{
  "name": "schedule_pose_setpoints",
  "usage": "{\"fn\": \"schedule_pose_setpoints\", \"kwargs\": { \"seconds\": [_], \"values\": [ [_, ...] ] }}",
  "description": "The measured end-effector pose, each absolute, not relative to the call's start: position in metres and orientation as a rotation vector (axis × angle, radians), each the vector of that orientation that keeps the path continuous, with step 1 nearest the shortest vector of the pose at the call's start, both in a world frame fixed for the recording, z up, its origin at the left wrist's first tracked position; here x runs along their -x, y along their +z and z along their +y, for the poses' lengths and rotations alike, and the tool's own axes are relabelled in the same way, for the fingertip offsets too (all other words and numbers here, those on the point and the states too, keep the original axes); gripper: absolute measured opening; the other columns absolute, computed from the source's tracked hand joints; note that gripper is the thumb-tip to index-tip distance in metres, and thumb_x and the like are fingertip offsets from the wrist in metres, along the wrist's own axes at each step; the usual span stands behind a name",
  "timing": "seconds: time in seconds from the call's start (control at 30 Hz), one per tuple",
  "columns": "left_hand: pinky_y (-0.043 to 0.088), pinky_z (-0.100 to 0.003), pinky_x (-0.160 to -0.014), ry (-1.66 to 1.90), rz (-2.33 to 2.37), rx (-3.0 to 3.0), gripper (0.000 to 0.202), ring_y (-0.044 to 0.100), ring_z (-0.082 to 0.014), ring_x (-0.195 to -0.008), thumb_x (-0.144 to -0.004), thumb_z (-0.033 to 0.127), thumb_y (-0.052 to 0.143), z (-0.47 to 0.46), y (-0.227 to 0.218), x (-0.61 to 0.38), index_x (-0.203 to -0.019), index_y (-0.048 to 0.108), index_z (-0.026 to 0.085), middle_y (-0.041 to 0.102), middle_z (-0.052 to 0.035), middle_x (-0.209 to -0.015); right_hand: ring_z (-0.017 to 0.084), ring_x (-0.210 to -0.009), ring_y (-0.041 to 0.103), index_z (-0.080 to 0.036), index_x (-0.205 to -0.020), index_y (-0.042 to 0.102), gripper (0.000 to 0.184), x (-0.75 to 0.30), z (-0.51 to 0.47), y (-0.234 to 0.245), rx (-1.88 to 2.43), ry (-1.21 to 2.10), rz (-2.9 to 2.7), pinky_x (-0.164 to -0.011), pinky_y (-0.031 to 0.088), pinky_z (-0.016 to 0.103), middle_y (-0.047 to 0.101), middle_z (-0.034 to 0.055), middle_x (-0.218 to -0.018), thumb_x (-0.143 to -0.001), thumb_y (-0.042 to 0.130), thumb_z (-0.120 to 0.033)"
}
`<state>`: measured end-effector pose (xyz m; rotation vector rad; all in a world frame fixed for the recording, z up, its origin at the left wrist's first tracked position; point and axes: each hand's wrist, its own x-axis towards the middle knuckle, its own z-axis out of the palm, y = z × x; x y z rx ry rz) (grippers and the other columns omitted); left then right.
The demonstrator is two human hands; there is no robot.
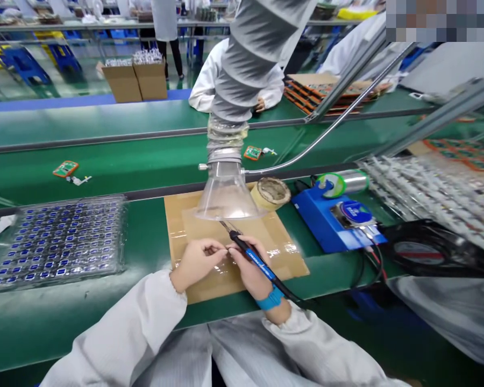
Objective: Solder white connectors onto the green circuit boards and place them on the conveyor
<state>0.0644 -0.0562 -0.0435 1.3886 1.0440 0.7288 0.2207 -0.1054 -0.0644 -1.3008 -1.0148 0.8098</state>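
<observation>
My right hand [250, 271] has a blue and black soldering iron [260, 262] lying across it, tip pointing forward under the clear funnel. A blue band circles that wrist. My left hand [197, 262] is closed in a pinch, its fingertips meeting those of my right hand. Whatever is between the fingertips is too small to make out. Both hands are over a brown cardboard sheet [175, 223] with shiny tape on it. Just ahead hangs the clear fume funnel [228, 193] on a grey ribbed hose [242, 70].
Left lies a clear tray [123, 236] of small blue-marked parts. At right stand a blue soldering station [318, 220], a solder spool [336, 184] and a tape roll [272, 193]. Circuit boards [66, 169] rest on the green conveyor [153, 166]. A co-worker's sleeve [204, 83] is opposite.
</observation>
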Motion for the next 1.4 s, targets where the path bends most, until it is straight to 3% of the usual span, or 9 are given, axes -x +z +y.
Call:
{"fn": "schedule_pose_setpoints", "kwargs": {
  "seconds": [0.93, 1.4],
  "values": [
    [0.056, -0.026, -0.07, 0.763, 1.019, -1.458, 0.017, 0.071, -0.0172, -0.074, -0.084, 0.028, 0.067, -0.0555, -0.0499, -0.064, -0.083, 0.076, 0.014, 0.078, -0.0069, -0.082, 0.016, -0.083, 0.074, -0.026, -0.113, 0.063, 0.029, -0.2196, -0.1047, -0.0663, 1.206, 0.842, -1.045, -0.077, 0.063, 0.031, 0.074, 0.0012, -0.094, -0.089, 0.078, -0.031],
    [0.053, -0.025, -0.069, 0.777, 1.019, -1.478, 0.017, 0.068, -0.0154, -0.071, -0.086, 0.028, 0.065, -0.0564, -0.046, -0.0633, -0.079, 0.073, 0.015, 0.075, -0.0046, -0.075, 0.016, -0.075, 0.072, -0.025, -0.108, 0.063, 0.027, -0.2191, -0.1041, -0.0628, 1.226, 0.871, -1.03, -0.071, 0.061, 0.03, 0.072, -0.0005, -0.084, -0.087, 0.078, -0.03]
  ]
}}
